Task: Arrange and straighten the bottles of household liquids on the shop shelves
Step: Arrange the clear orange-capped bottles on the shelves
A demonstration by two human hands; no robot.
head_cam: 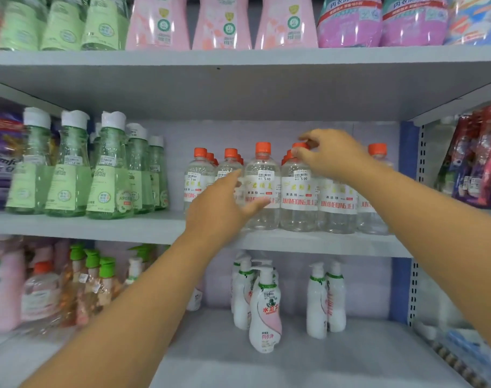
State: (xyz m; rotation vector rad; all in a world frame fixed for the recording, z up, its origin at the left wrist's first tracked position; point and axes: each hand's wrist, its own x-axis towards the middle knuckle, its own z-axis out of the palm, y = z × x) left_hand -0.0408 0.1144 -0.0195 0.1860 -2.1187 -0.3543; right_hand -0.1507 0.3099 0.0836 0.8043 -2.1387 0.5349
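On the middle grey shelf (98,228), the right hand (329,154) pinches the orange cap of a clear plastic bottle (299,197). The left hand (224,204) reaches open-fingered beside the neighbouring clear bottle (262,191). Turn labels forward; keep bases flat and rows flush.

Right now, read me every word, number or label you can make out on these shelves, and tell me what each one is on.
"5.00": price sticker on the clear bottle with an orange cap, middle shelf.
"JUNYIMEIQING JIEJI": red print on that row's white labels.
"12.00": sticker on a green bottle, middle shelf.
"水卫士" and "内衣净": white pump bottle, bottom shelf.
"内衣洗": purple pouch, top shelf.
The pink bottles and all other small print are too blurred to read.
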